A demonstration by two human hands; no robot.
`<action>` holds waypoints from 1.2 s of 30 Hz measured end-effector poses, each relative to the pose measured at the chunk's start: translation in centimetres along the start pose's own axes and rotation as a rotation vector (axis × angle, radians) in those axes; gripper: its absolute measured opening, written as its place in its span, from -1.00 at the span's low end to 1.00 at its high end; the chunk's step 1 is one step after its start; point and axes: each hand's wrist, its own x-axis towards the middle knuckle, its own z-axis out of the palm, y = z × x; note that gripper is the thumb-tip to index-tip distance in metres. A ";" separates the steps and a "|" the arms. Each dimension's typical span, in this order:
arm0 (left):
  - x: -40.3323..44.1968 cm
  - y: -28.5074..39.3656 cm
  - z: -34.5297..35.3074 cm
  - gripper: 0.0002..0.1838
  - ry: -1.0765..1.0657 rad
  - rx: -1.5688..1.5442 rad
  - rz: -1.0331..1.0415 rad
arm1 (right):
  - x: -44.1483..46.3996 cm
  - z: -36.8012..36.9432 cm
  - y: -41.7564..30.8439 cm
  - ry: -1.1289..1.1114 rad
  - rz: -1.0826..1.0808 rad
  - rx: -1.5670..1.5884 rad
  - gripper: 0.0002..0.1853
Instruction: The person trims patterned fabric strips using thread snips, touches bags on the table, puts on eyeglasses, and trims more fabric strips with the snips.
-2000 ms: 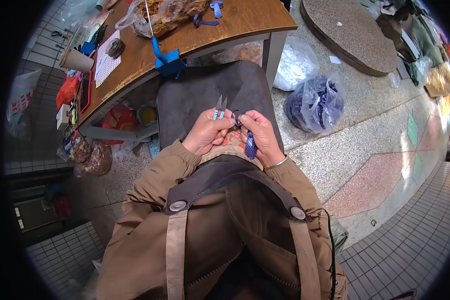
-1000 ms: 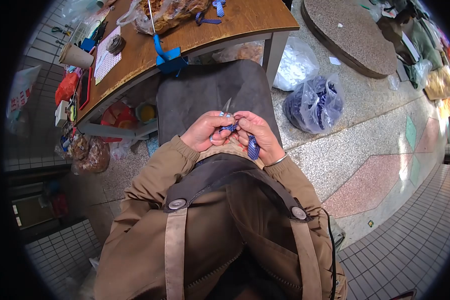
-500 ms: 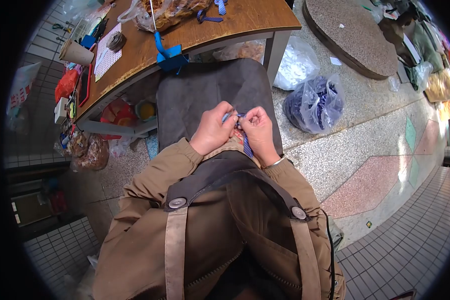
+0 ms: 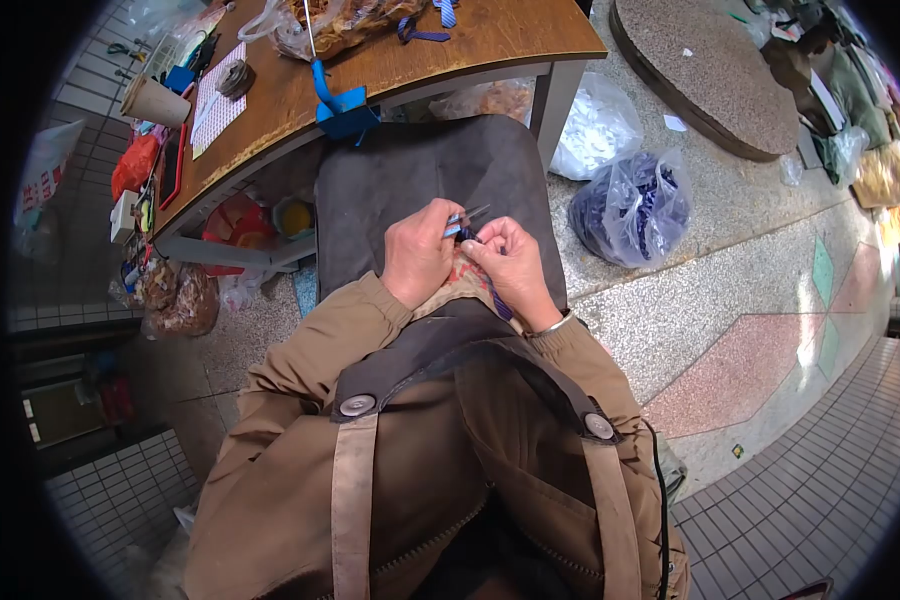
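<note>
My left hand (image 4: pixel 416 250) is closed around small blue-handled scissors (image 4: pixel 474 214). Their thin blades stick out toward the right, above my right hand. With thumb and fingers pinched, my right hand (image 4: pixel 517 262) grips a dark blue striped strip of cloth (image 4: pixel 499 302) that looks like a small necktie. Its upper end sits between the two hands, close under the scissors, and the lower part hangs toward my lap. A tan cloth with red marks (image 4: pixel 462 274) lies beneath the hands. Part of the scissors' handles is hidden in my left palm.
A dark padded seat (image 4: pixel 430 165) stands before me, against a wooden table (image 4: pixel 490 35) carrying a plastic bag of brown material, small ties (image 4: pixel 422 36) and a paper cup (image 4: pixel 155 102). A blue bracket (image 4: pixel 345 112) hangs at its edge. Right, a clear bag of dark blue pieces (image 4: pixel 630 210) rests on the floor.
The scissors' blades now show, pointing right past my left fingers. My left hand has turned slightly, and the striped cloth has shifted under my right fingers.
</note>
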 end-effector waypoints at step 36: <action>0.3 -0.2 -1.6 -0.82 -0.159 0.000 -0.085 | -0.5 -0.7 -2.2 0.027 0.161 0.379 -0.92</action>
